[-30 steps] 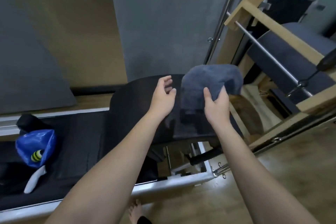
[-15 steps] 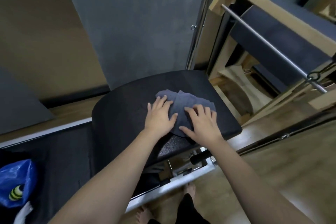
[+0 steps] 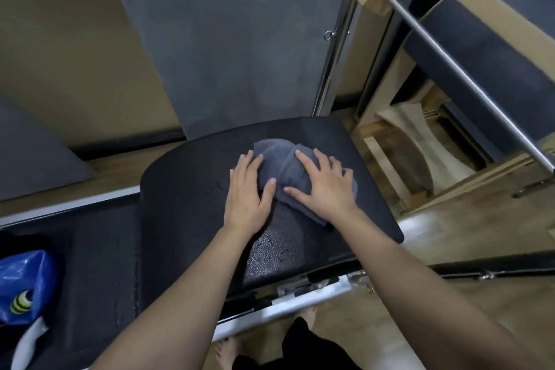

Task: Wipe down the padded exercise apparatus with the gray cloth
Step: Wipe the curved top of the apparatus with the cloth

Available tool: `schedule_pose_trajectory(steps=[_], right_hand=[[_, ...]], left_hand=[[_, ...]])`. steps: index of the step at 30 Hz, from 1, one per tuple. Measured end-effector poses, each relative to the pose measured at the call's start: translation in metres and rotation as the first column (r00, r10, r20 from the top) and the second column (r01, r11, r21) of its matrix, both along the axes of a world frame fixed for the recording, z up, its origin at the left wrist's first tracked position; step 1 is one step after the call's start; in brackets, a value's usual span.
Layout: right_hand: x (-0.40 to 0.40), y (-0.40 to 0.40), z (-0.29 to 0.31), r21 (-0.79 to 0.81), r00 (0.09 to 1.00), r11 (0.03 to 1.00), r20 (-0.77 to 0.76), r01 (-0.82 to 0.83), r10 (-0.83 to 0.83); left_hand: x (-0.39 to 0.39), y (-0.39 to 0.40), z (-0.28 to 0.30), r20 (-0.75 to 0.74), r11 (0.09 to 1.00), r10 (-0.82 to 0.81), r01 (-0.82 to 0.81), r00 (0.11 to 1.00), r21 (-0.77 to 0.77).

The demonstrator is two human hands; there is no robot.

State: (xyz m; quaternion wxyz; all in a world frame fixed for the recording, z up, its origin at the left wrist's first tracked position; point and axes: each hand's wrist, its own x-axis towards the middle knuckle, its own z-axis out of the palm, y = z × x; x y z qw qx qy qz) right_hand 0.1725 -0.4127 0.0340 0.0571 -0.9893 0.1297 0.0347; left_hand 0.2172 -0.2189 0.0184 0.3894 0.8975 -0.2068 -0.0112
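The gray cloth (image 3: 285,167) lies bunched on top of the black padded arc (image 3: 186,189) of the exercise apparatus, near its middle. My left hand (image 3: 247,189) presses flat on the cloth's left edge, fingers straight and spread. On the cloth's right half my right hand (image 3: 326,185) lies flat too, with fingers splayed. A wet, shiny patch (image 3: 276,249) shows on the pad just below the cloth, between my wrists.
The lower black carriage pad (image 3: 99,264) stretches left, carrying a blue bag (image 3: 25,285) and a white object (image 3: 28,342). A wooden frame with a metal bar (image 3: 459,69) stands right. A chrome pole (image 3: 336,48) rises behind. My bare feet (image 3: 228,351) stand on the wood floor.
One second ago my right hand held the cloth up above the pad. The cloth has come down onto the pad and both hands now press it flat, slightly farther up the pad.
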Motion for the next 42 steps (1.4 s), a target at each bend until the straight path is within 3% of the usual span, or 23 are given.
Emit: schedule_pose_trajectory(steps=[5, 7, 10, 17, 20, 25, 29, 31, 37, 42], right_hand=[[0.045, -0.054, -0.010, 0.127, 0.943, 0.934, -0.038, 0.333, -0.331], [0.050, -0.062, -0.011, 0.135, 0.919, 0.909, -0.041, 0.393, -0.392], [0.039, -0.047, -0.011, 0.069, 0.940, 0.940, 0.049, 0.335, -0.338], [-0.050, 0.021, -0.006, -0.028, 0.983, 0.999, 0.184, 0.019, -0.014], [-0.070, 0.011, -0.012, -0.045, 0.980, 0.999, 0.199, -0.004, 0.013], [-0.013, -0.038, -0.018, -0.007, 0.952, 0.959, 0.125, 0.284, -0.281], [0.058, -0.071, -0.016, 0.138, 0.835, 0.827, 0.000, 0.545, -0.551], [0.079, -0.072, -0.014, 0.179, 0.805, 0.789, -0.029, 0.588, -0.593], [0.046, -0.023, -0.008, 0.032, 0.945, 0.949, 0.092, 0.313, -0.315], [-0.052, 0.023, -0.006, -0.068, 0.986, 0.990, 0.123, 0.125, -0.116]], left_hand=[[0.000, -0.002, -0.011, 0.006, 0.997, 0.058, -0.059, 0.998, 0.050], [0.003, -0.003, -0.013, 0.010, 0.993, 0.069, -0.070, 0.998, 0.092], [0.002, -0.005, -0.014, 0.040, 0.990, 0.081, -0.085, 0.996, 0.115], [0.004, -0.005, -0.014, 0.033, 0.986, 0.064, -0.069, 0.997, 0.150], [0.004, -0.005, -0.015, 0.045, 0.987, 0.059, -0.065, 0.997, 0.144], [0.004, -0.006, -0.018, 0.065, 0.987, 0.075, -0.084, 0.995, 0.139], [0.004, -0.006, -0.019, 0.083, 0.985, 0.069, -0.081, 0.994, 0.151], [0.004, -0.007, -0.019, 0.094, 0.983, 0.064, -0.079, 0.993, 0.165], [0.004, -0.008, -0.018, 0.106, 0.979, 0.055, -0.075, 0.993, 0.192], [0.003, -0.006, -0.015, 0.094, 0.977, 0.044, -0.062, 0.995, 0.206]])
